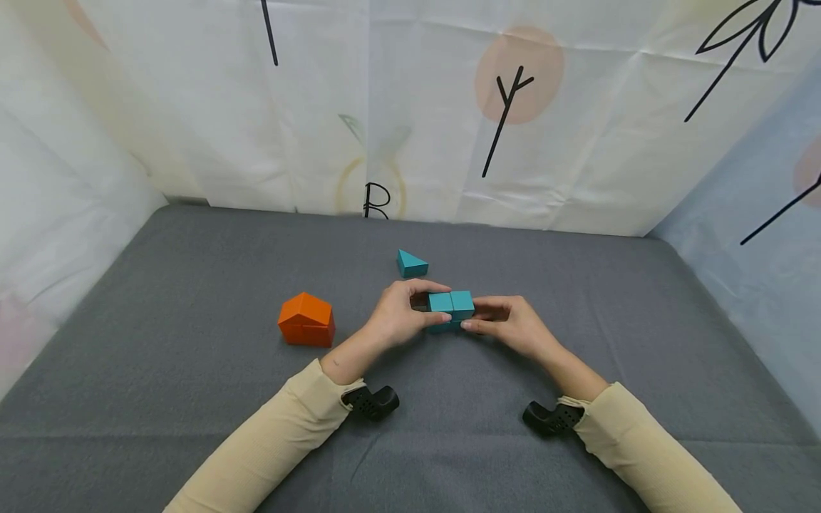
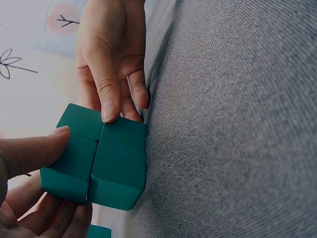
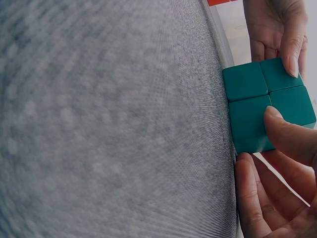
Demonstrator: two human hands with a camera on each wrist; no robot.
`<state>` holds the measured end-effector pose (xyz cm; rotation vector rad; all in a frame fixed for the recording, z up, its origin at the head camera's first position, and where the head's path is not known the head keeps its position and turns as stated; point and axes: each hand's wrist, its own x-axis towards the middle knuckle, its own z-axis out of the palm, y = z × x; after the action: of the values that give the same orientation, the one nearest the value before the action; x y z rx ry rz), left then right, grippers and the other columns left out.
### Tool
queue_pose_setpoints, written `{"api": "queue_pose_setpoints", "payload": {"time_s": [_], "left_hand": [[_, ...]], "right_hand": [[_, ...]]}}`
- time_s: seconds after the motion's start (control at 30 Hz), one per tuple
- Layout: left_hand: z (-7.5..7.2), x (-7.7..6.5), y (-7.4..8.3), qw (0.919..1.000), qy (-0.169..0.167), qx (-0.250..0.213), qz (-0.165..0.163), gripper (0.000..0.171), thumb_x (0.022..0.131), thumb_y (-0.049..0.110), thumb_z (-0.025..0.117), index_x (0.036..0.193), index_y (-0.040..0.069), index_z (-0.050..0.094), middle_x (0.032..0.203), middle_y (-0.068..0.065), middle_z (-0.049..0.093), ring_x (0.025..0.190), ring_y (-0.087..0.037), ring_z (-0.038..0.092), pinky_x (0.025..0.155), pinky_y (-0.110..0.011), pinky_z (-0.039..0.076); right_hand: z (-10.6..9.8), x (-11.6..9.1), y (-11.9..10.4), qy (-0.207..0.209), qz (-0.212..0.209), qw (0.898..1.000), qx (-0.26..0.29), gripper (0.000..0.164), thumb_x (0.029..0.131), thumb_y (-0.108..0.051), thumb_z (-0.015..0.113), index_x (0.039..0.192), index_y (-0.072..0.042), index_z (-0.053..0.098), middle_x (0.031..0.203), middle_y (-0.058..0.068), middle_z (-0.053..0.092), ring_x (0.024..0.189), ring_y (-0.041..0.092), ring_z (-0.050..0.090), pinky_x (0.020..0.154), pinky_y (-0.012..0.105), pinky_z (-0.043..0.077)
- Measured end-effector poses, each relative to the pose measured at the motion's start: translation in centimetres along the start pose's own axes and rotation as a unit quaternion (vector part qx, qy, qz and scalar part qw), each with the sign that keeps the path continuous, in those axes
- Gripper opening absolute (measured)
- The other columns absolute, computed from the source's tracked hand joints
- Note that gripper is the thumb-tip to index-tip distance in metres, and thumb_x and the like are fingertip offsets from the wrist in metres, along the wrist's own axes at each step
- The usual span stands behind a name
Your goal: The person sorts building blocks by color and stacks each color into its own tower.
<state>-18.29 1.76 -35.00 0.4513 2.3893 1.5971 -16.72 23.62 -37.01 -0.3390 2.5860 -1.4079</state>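
Note:
Several teal blocks (image 1: 451,306) stand close together in two layers in the middle of the grey cloth. From the left, my left hand (image 1: 396,313) pinches an upper block between thumb and fingers. My right hand (image 1: 516,326) holds the stack's right side, its thumb (image 3: 275,117) on the near face and its fingers along the side. In the right wrist view thin seams divide the near face of the stack (image 3: 246,119), and its lower layer meets the cloth. Just behind the stack lies a teal triangular block (image 1: 413,269).
Left of my left hand sits a small orange block house (image 1: 306,329) with a peaked top. Grey cloth (image 1: 192,285) covers the table. White printed curtains (image 1: 423,107) hang along its back and sides. Each wrist wears a black camera strap.

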Motion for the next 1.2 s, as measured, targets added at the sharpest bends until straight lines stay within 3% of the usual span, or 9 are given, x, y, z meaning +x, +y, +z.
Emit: {"api": "queue_pose_setpoints", "payload": {"time_s": [0.23,0.47,0.6,0.8,1.03,1.2], "left_hand": [[0.0,0.1,0.0,0.9999,-0.002,0.013,0.009,0.041,0.079,0.013,0.079,0.119,0.012,0.068,0.123,-0.008,0.064,0.112,-0.025,0.062,0.091,-0.038,0.053],[-0.2,0.2,0.1,0.9998,0.001,-0.006,0.018,0.044,0.084,0.032,0.074,0.123,0.012,0.064,0.124,-0.005,0.064,0.121,-0.022,0.056,0.103,-0.041,0.045],[-0.2,0.4,0.2,0.9987,0.042,-0.012,0.028,0.04,0.089,0.038,0.068,0.119,0.012,0.067,0.12,-0.003,0.066,0.118,-0.02,0.057,0.105,-0.04,0.044],[0.0,0.8,0.1,0.992,0.115,-0.026,0.046,0.036,0.091,0.033,0.066,0.117,0.008,0.067,0.117,-0.007,0.067,0.116,-0.023,0.059,0.104,-0.041,0.045],[0.3,1.8,-0.7,0.9704,0.223,-0.044,0.081,0.027,0.088,0.019,0.071,0.109,0.002,0.068,0.112,-0.015,0.063,0.111,-0.03,0.058,0.097,-0.048,0.048],[0.5,2.6,-1.1,0.9601,0.271,-0.042,0.055,0.033,0.086,0.015,0.072,0.116,0.004,0.066,0.118,-0.016,0.059,0.117,-0.032,0.054,0.103,-0.044,0.045]], "right_hand": [[0.1,0.0,-0.1,0.001,-0.001,1.0,0.005,0.043,0.087,-0.014,0.072,0.124,0.003,0.062,0.106,0.018,0.07,0.087,0.011,0.067,0.071,0.024,0.056],[0.0,0.0,-0.1,-0.002,0.004,1.0,0.001,0.044,0.087,-0.015,0.072,0.125,0.002,0.061,0.105,0.017,0.07,0.089,0.012,0.067,0.071,0.027,0.056],[-0.1,0.0,-0.2,0.002,0.014,1.0,0.002,0.044,0.086,-0.016,0.073,0.125,0.001,0.062,0.105,0.017,0.071,0.087,0.01,0.066,0.069,0.025,0.054],[0.0,0.0,-0.1,0.002,0.006,1.0,-0.006,0.045,0.086,-0.016,0.072,0.125,0.004,0.061,0.104,0.018,0.07,0.087,0.014,0.066,0.064,0.024,0.053],[0.0,-0.1,-0.2,0.005,0.01,1.0,-0.007,0.045,0.086,-0.017,0.072,0.125,0.004,0.061,0.105,0.019,0.07,0.087,0.016,0.066,0.063,0.025,0.052],[0.0,-0.1,-0.2,0.006,0.016,1.0,-0.01,0.046,0.086,-0.018,0.072,0.125,0.004,0.061,0.106,0.019,0.07,0.089,0.017,0.066,0.064,0.025,0.053]]}}
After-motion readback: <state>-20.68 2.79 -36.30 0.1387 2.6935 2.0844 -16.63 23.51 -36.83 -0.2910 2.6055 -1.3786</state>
